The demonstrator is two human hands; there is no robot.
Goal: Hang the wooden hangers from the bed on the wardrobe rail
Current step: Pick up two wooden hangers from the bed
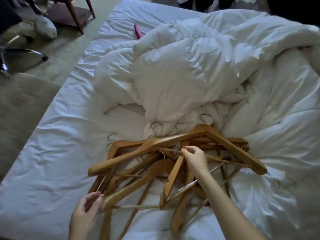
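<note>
A tangled pile of several wooden hangers [173,161] with metal hooks lies on the white bed [52,161], at its near end. My right hand [194,157] reaches into the middle of the pile, fingers pinched on a thin hanger bar next to an upright hanger arm. My left hand [86,210] is at the pile's near left edge, its fingertips closing around the end of a hanger arm [110,199]. The wardrobe rail is not in view.
A crumpled white duvet [199,70] covers the far and right parts of the bed. A pink object [138,31] pokes out beyond it. Left of the bed are carpet, an office chair base [26,52], a wooden table's legs [76,16] and a beige seat [20,104].
</note>
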